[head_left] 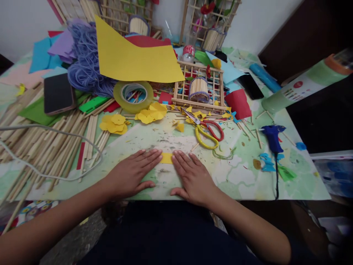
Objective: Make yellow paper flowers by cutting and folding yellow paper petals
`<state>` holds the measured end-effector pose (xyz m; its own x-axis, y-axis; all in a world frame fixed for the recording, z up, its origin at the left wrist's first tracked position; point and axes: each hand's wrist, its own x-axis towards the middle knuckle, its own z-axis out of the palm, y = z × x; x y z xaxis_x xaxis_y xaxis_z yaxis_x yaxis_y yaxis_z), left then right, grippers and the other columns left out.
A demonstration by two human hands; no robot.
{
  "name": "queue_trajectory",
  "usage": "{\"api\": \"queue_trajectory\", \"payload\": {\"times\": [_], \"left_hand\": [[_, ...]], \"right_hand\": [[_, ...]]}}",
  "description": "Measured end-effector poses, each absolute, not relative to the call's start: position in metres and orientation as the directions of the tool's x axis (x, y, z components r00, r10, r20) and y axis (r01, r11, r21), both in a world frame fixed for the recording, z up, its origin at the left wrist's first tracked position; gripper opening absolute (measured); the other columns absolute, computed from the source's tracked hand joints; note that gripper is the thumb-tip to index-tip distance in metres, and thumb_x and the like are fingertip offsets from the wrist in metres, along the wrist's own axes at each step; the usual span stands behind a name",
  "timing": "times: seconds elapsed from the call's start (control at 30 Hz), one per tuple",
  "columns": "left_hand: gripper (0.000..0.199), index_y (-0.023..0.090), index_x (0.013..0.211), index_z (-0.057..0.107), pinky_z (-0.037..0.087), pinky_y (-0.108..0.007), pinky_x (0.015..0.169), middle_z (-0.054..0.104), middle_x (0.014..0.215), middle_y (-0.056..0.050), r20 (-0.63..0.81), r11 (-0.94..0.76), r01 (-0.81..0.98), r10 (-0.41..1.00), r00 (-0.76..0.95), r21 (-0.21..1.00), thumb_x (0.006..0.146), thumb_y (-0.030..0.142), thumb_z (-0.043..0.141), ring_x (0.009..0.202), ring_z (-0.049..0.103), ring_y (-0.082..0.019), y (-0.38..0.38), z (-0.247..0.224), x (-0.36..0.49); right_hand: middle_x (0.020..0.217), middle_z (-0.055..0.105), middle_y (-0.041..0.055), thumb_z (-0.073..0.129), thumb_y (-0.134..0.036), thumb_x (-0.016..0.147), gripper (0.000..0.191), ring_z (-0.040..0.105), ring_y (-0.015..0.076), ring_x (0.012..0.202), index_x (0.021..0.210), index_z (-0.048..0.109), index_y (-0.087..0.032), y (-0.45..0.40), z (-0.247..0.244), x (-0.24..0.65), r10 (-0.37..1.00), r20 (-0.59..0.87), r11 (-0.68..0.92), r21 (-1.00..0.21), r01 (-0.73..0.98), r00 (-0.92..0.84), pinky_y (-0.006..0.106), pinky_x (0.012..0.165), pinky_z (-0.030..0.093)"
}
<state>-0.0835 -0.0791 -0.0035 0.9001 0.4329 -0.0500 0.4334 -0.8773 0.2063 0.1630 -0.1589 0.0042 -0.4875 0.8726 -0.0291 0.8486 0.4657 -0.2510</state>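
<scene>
A small strip of yellow paper lies on the table near its front edge, between my two hands. My left hand rests flat with its fingertips on the strip's left end, and my right hand lies flat with its fingertips on the right end. Both hands have their fingers stretched out and grasp nothing; the strip's ends are partly hidden under them. Just beyond my right hand are scissors with one red and one yellow handle, blades apart. Yellow paper flowers lie beyond my left hand.
Bundled wooden sticks and a white cable cover the left side. Behind stand a tape roll, a yellow sheet, blue yarn and a stick frame. A glue gun and a bottle are right.
</scene>
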Motion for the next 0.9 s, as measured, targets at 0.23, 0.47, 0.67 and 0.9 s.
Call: {"api": "queue_trajectory", "payload": {"times": [0.23, 0.47, 0.67, 0.9], "left_hand": [[0.057, 0.020, 0.141, 0.033, 0.021, -0.040, 0.111, 0.035, 0.145, -0.010, 0.000, -0.855, 0.478, 0.488, 0.873, 0.202, 0.090, 0.047, 0.039, 0.134, 0.033, -0.021, -0.074, -0.003, -0.091], [0.029, 0.012, 0.111, 0.062, 0.041, -0.043, 0.097, 0.061, 0.120, -0.015, 0.227, -0.905, 0.423, 0.406, 0.885, -0.030, 0.091, 0.022, 0.043, 0.112, 0.055, -0.026, -0.079, -0.002, -0.058], [0.027, 0.008, 0.102, 0.061, 0.052, -0.035, 0.066, 0.067, 0.098, -0.016, 0.243, -0.930, 0.326, 0.282, 0.928, -0.169, 0.090, 0.009, 0.036, 0.085, 0.062, -0.023, -0.083, 0.004, -0.034], [0.028, 0.010, 0.104, 0.059, 0.052, -0.035, 0.070, 0.068, 0.097, -0.014, 0.337, -0.932, 0.320, 0.250, 0.908, -0.169, 0.090, 0.009, 0.035, 0.083, 0.063, -0.021, -0.082, -0.001, -0.038]], "right_hand": [[0.147, 0.028, 0.0157, 0.032, -0.069, 0.083, 0.084, 0.022, 0.0267, 0.137, 0.141, 0.029, -0.008, -0.165, 0.008, 0.173, 0.876, -0.017, 0.463, -0.249, 0.851, -0.482, 0.048, 0.110, 0.020], [0.135, 0.048, 0.0170, 0.043, -0.040, 0.090, 0.053, 0.043, 0.0293, 0.121, 0.129, 0.047, -0.005, -0.159, 0.006, 0.166, 0.893, 0.082, 0.450, -0.219, 0.866, -0.443, 0.042, 0.097, 0.039], [0.115, 0.062, 0.0156, 0.042, -0.025, 0.091, 0.033, 0.053, 0.0249, 0.097, 0.114, 0.059, -0.008, -0.160, 0.000, 0.166, 0.859, 0.251, 0.495, -0.183, 0.850, -0.446, 0.038, 0.081, 0.046], [0.107, 0.065, 0.0113, 0.042, -0.013, 0.089, 0.025, 0.053, 0.0206, 0.093, 0.102, 0.063, -0.015, -0.154, 0.002, 0.175, 0.790, 0.353, 0.582, -0.171, 0.795, -0.502, 0.035, 0.078, 0.043]]}}
